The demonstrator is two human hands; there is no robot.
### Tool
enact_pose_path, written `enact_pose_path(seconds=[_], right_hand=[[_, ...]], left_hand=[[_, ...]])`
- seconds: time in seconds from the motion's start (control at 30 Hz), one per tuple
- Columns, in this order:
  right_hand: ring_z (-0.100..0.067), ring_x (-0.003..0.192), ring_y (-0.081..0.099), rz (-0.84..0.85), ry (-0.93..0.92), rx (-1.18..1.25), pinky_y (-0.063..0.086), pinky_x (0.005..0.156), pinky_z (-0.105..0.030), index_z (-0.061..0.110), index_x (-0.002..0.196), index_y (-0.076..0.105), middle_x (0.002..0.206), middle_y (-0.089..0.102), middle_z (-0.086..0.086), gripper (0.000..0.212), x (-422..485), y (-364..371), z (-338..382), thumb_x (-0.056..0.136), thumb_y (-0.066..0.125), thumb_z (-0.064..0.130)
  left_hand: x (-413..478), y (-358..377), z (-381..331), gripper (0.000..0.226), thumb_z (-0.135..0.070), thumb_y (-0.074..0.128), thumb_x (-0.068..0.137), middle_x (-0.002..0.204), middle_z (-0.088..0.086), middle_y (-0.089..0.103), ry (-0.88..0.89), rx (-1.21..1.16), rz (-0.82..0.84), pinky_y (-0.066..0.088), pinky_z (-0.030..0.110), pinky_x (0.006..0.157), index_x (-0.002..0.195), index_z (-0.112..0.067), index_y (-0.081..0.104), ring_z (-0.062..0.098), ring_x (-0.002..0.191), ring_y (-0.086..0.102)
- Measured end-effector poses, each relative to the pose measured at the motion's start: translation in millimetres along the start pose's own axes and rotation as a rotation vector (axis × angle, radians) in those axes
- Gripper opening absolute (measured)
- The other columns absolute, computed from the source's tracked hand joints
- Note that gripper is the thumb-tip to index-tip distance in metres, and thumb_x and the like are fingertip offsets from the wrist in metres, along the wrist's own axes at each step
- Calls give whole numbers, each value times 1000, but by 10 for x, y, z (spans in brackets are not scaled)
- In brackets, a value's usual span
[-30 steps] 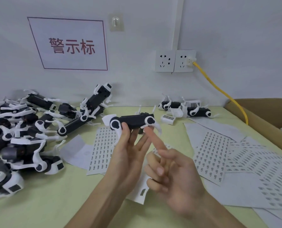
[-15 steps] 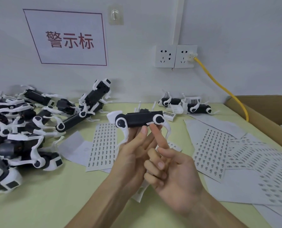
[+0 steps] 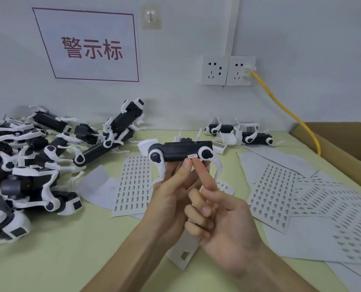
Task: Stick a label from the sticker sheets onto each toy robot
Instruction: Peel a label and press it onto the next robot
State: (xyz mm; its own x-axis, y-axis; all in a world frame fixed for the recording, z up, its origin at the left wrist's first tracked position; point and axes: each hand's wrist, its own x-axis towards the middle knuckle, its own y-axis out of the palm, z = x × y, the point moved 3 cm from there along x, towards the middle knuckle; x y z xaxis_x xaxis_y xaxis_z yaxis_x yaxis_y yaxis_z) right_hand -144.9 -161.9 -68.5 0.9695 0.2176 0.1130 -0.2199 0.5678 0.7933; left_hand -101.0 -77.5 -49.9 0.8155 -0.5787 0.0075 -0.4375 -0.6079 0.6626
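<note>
My left hand holds a black-and-white toy robot up from below, body level, white legs hanging down. A small white label sits on the lower edge of the black body near its right wheel joint. My right hand has its index finger stretched up, the tip just under that label; the other fingers are curled. Sticker sheets lie on the green table under the hands, and several more sticker sheets spread to the right.
A heap of toy robots fills the left of the table. Two more robots lie by the back wall. A cardboard box stands at right, with a yellow cable running from the wall socket.
The left hand has raised the robot slightly and turned it level. The right index finger has moved up to the body's lower edge, where the label now sits.
</note>
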Motion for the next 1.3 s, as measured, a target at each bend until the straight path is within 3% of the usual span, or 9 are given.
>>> enact_pose_path(seconds=[0.13,0.3,0.43,0.53,0.63,0.83,1.07,1.17,1.3], right_hand=[[-11,52,19,-11,-3,-7,20,47,-23,31,137,64,59,34,4,55,-3,-2,15,87,52,10],[-10,52,21,-5,-5,-6,20,47,-23,31,138,63,60,35,4,55,-2,-10,-6,89,50,9],[-10,52,21,1,3,-3,20,47,-23,31,138,63,60,35,4,55,2,-16,-14,88,51,11],[-10,52,22,9,6,3,20,48,-24,31,139,62,61,35,4,56,5,-22,-20,88,52,10],[-10,52,22,12,5,7,20,48,-23,31,139,62,61,36,4,55,6,-27,-22,89,51,10],[-11,53,21,41,0,11,22,47,-22,30,139,62,61,37,4,57,0,-5,-19,85,60,12],[-11,53,19,-8,-3,0,20,47,-23,31,136,65,60,36,4,55,3,-11,-19,87,51,11],[-12,53,19,-7,-3,-4,20,48,-23,31,137,64,60,36,4,55,5,-11,-23,87,52,11],[-11,52,20,-3,-5,-7,20,48,-23,30,138,64,61,36,4,55,-1,-17,-21,87,52,11]], left_hand=[[10,-9,9,20,-41,67,87,121,4,77,19,4,2,61,31,68,99,-30,57,14,97,76],[-3,-4,12,11,-45,69,84,118,2,78,9,56,-10,60,32,58,85,-34,68,17,71,74],[4,-24,24,20,-51,69,84,117,0,78,-16,103,-39,56,31,53,93,-34,71,18,58,68],[3,-14,15,24,-61,69,85,95,-6,80,-20,172,-18,54,31,60,78,-40,77,15,58,67],[4,-7,9,26,-66,68,81,77,-4,75,-28,190,-10,52,31,62,78,-43,80,15,53,65],[-4,3,-5,23,-58,67,80,92,0,80,-11,173,-26,54,33,56,74,-38,76,19,51,65],[-26,18,-10,22,-56,67,81,106,-2,80,-21,178,-31,53,33,52,72,-37,73,17,49,64],[-32,24,-12,24,-54,71,84,112,-2,79,-27,168,-32,54,31,48,86,-31,69,17,48,63],[-13,-5,9,53,-49,68,88,105,0,78,-73,102,-67,52,28,44,124,-13,54,18,48,64]])
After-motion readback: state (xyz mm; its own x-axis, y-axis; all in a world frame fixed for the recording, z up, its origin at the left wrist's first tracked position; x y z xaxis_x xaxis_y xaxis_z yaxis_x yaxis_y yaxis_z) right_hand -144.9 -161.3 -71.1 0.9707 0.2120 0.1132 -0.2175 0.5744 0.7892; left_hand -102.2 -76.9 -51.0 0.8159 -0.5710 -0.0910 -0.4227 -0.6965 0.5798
